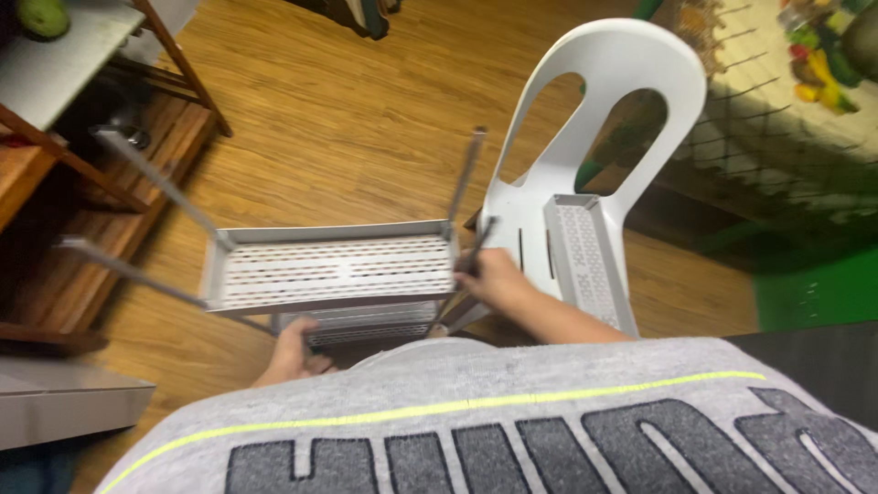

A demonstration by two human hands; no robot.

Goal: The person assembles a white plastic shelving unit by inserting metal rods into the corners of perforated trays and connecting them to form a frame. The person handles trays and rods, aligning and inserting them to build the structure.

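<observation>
Fingers (468,267) of the right hand (494,277) are curled tight around a thin grey metal rod (477,245) at the near right corner of a perforated grey metal tray (334,270). The left hand (294,352) sits lower, below the tray's front edge, its fingers bent against a second perforated tier (366,325) underneath; whether they truly clamp that tier cannot be told, since the upper tray hides most of them. The two tiers form a small metal rack, tipped so that its rods stick outward: one rod (465,174) rises from the far right corner, and two longer ones (155,183) slant off to the left (their ends are blurred). The rack is held in the air above the wooden floor (347,110), just in front of the person's grey shirt (512,421). Just right of the right hand stands a white plastic chair (622,64), and a third perforated tray (585,261) lies lengthwise on its seat. At far left is a wooden shelf unit (55,274) with a pale surface (55,55) on top, carrying a green round fruit (41,16).
</observation>
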